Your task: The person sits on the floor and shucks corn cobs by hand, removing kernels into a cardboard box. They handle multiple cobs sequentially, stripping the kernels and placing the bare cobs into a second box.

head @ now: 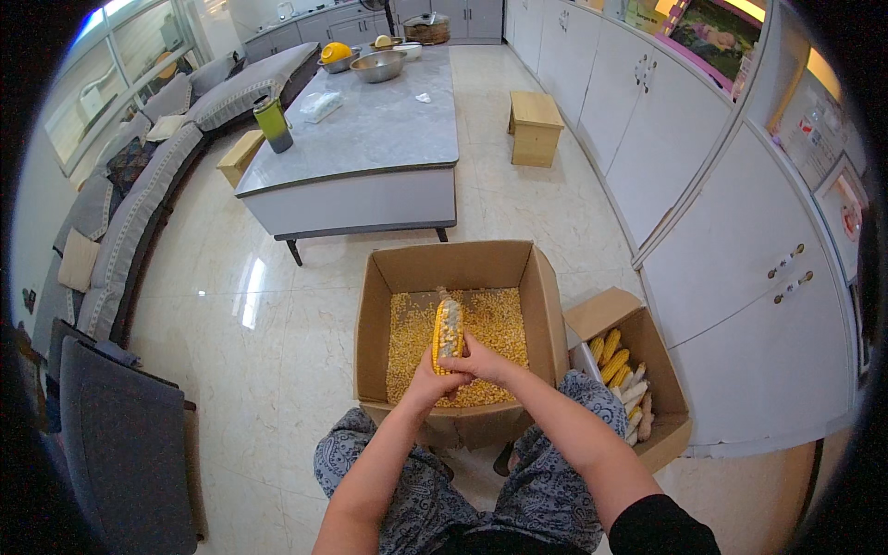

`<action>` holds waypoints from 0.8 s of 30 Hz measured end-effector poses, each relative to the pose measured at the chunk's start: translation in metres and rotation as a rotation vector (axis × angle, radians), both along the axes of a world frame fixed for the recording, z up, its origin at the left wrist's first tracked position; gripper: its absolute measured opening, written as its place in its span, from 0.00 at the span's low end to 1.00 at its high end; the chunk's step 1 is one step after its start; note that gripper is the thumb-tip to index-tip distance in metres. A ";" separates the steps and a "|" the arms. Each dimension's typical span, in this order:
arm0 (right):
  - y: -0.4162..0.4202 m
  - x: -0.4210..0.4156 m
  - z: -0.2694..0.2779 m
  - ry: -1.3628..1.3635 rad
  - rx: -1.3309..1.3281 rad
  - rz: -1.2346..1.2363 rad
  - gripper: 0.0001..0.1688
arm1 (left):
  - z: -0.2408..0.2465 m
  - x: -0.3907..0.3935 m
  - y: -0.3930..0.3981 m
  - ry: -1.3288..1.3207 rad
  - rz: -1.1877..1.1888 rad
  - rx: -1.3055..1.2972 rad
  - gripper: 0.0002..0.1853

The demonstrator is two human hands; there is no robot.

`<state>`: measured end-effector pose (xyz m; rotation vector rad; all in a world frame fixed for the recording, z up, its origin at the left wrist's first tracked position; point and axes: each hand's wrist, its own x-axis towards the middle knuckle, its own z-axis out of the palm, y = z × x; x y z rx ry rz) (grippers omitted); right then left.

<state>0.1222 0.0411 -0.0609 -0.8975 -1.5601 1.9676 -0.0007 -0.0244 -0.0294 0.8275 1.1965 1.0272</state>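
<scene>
An ear of dried yellow corn points away from me over a large cardboard box. Part of its upper face is bare of kernels, while yellow rows line its left side. My left hand wraps around the near end of the ear. Against the same end, my right hand presses with its thumb; its other fingers are partly hidden. Loose corn kernels cover the bottom of the box beneath both hands.
Right of my knee, a smaller cardboard box holds several yellow ears and pale stripped cobs. A grey-topped table stands ahead, with a wooden stool to its right. White cabinets line the right side; a grey chair is at left.
</scene>
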 end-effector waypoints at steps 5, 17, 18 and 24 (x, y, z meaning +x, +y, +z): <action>0.004 -0.002 -0.012 -0.020 -0.067 -0.077 0.39 | -0.003 0.003 -0.001 0.025 0.006 -0.025 0.27; 0.007 -0.005 -0.036 -0.113 -0.048 -0.040 0.40 | -0.009 0.004 0.001 0.168 0.027 -0.073 0.28; 0.005 -0.005 -0.020 -0.086 -0.095 -0.027 0.39 | -0.010 0.002 0.000 0.116 0.032 -0.081 0.28; 0.003 0.004 0.006 -0.017 -0.218 0.075 0.35 | -0.009 -0.005 0.005 -0.191 0.014 -0.136 0.25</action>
